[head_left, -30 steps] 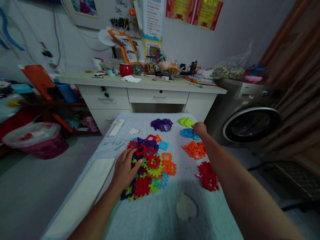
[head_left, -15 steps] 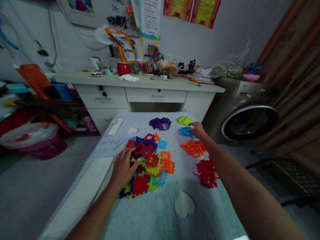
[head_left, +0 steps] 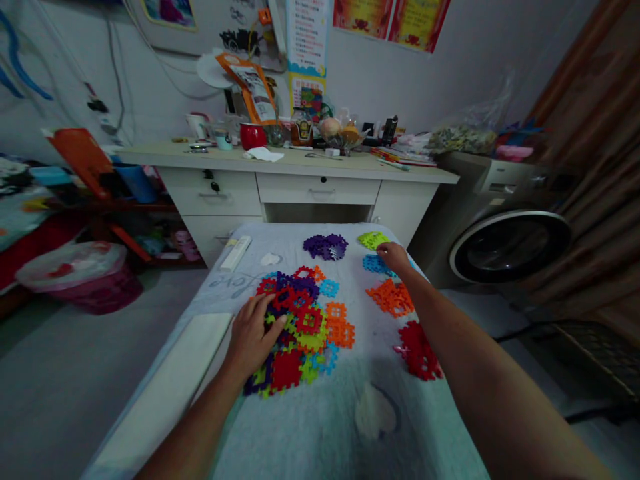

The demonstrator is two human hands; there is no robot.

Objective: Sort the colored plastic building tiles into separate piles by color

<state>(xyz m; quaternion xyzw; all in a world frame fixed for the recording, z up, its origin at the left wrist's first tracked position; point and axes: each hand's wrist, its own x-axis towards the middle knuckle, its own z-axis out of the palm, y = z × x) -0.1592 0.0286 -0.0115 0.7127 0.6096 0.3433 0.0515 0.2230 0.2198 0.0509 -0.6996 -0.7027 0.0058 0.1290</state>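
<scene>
Interlocking plastic pieces on a cloth-covered table. The mixed heap (head_left: 287, 371), with red, purple, lime, orange and blue pieces overlapping, lies at the centre of the frame. The left hand (head_left: 250, 337) lies along its left side, fingers extended and thumb spread away from them, the tips over the pieces; this placement probably steadies the heap or readies the fingers to pick from it. The right hand (head_left: 395, 259), right of centre, has its fingers bunched at the blue pile (head_left: 374, 264), just below the lime pile (head_left: 373, 239); whether a piece is pinched between the fingertips cannot be told. Colour appears to govern the layout: the purple pile (head_left: 326, 247) lies above the heap, while the lime, blue, orange (head_left: 390, 297) and red (head_left: 419, 353) piles run down the right side of the table, presumably spaced so that the hues do not mix.

Counts: two hands; one mixed heap; five single-colour piles, one of each hue. The pieces within each pile overlap too much to be counted. The cloth (head_left: 300, 433) shows two pale heart prints, one upper left of the heap, one at lower centre right. One slim white box (head_left: 235, 253) lies near the table's upper left corner.
</scene>
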